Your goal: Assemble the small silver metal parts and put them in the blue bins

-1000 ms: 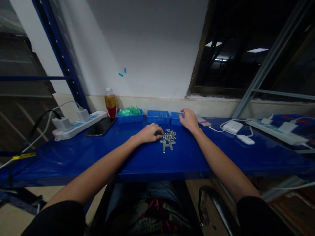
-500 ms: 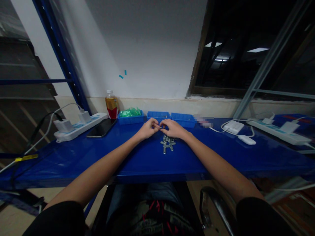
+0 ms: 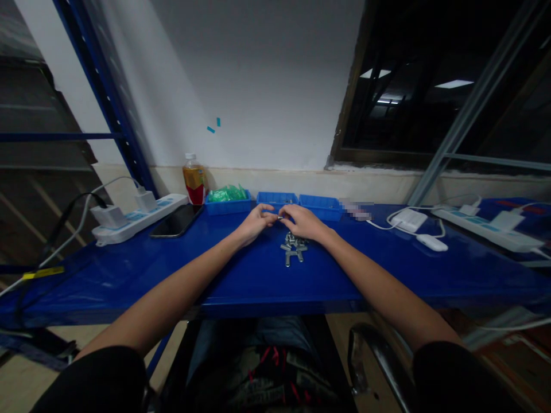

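My left hand (image 3: pixel 253 222) and my right hand (image 3: pixel 303 221) meet above the blue table (image 3: pixel 241 275), fingertips pinched together on a small metal part (image 3: pixel 279 217) held between them. Just below the hands lies a pile of silver bolts and small metal pieces (image 3: pixel 293 248). Behind the hands stand two blue trays, one (image 3: pixel 275 198) in the middle and one (image 3: pixel 321 203) to its right.
A third blue tray with green bags (image 3: pixel 227 198) and a drink bottle (image 3: pixel 194 179) stand at the back left. A black phone (image 3: pixel 176 221) and a white power strip (image 3: pixel 138 215) lie left. White chargers and cables (image 3: pixel 413 226) lie right.
My right hand left the right blue tray and my left hand rose from the pile. Both came together over the bolts, pinching a small part.
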{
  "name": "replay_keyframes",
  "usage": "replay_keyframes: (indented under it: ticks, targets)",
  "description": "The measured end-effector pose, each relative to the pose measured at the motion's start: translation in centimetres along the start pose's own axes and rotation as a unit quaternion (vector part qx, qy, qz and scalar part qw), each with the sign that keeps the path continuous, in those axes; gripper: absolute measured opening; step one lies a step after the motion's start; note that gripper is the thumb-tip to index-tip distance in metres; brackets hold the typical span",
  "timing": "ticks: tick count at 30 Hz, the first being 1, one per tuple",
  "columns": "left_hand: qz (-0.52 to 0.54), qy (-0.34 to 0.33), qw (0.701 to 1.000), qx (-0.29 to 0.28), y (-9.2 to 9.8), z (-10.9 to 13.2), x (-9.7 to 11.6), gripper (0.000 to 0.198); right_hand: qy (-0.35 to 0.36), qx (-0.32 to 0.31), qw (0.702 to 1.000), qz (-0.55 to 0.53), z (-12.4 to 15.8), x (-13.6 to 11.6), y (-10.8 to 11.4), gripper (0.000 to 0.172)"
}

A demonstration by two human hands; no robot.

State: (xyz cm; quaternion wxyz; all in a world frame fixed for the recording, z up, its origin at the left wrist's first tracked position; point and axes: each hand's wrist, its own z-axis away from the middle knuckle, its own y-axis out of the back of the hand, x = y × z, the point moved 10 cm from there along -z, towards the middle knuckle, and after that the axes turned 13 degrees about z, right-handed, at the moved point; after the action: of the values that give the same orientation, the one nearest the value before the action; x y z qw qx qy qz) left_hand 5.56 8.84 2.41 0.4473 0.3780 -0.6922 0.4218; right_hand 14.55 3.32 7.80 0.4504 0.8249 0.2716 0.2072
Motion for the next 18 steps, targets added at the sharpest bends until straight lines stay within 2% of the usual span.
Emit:
replay_keyframes:
  ticks: [2,4,5,8,10,11,13,15,18]
  targets:
    - [-0.039,-0.001,0.999,-0.012,-0.1,0.1,0.3,0.034,0.000,0.011,1.000,0.022,-0.2,0.0,0.3,0.012]
    - [-0.144,-0.029,0.988,-0.052,-1.0,0.4,1.0,0.029,-0.023,0.029,0.998,0.042,-0.3,0.9,1.0,0.014]
    - [-0.217,-0.053,0.971,-0.085,-1.8,0.8,1.5,0.027,-0.047,0.042,0.997,0.053,-0.3,1.8,1.5,0.018]
    - [-0.412,-0.143,0.875,-0.210,-5.2,2.5,2.1,0.021,-0.155,0.085,0.979,0.097,0.9,6.2,3.3,0.025]
    - [-0.477,-0.179,0.818,-0.266,-6.7,3.6,1.8,0.019,-0.227,0.103,0.960,0.129,2.4,9.6,4.1,0.021]
    - [-0.495,-0.184,0.802,-0.278,-7.0,3.8,1.7,0.017,-0.257,0.108,0.950,0.143,3.1,11.1,4.3,0.018]
    - [-0.519,-0.184,0.789,-0.274,-7.1,3.9,1.5,0.014,-0.298,0.105,0.935,0.162,4.3,13.3,4.3,0.015]
    - [-0.532,-0.184,0.787,-0.252,-6.8,3.7,1.7,0.010,-0.308,0.093,0.933,0.160,4.6,13.9,3.9,0.015]
    - [-0.511,-0.182,0.819,-0.186,-5.7,3.0,2.7,0.011,-0.244,0.067,0.962,0.104,3.1,11.4,2.6,0.017]
